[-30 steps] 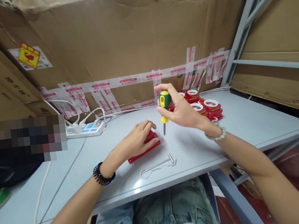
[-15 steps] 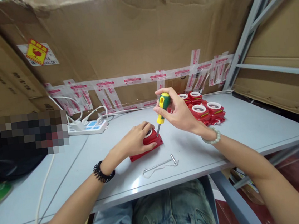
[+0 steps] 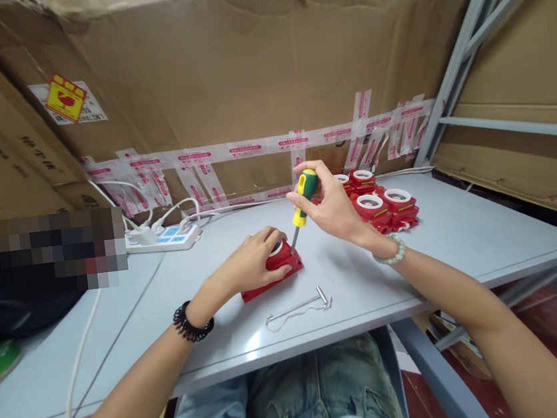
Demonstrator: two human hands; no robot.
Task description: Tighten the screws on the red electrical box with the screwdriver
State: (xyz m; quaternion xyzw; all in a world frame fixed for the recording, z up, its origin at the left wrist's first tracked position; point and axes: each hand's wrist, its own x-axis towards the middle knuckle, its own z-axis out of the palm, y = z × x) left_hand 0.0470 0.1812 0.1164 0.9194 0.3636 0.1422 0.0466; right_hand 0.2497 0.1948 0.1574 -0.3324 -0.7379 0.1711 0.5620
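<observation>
On the table, my left hand is wrapped over a red box-shaped housing with a round white-rimmed opening, pressing it to the surface. My right hand grips a screwdriver with a yellow and green handle, held tilted. Its metal shaft points down, the tip meeting the right end of the housing; whether a screw sits there is too small to tell. Just in front of the housing lies a small silver T-shaped metal rod with a thin cord attached.
Several more red housings with white rings stand grouped behind my right hand. A white power strip with plugs sits at the back left, its cable crossing the table. A large cardboard sheet walls the back; a metal frame rises at right.
The screwdriver handle and my right hand have shifted very slightly, the fingers loosening or turning a little on the handle. My left hand and the housing stay in place.
</observation>
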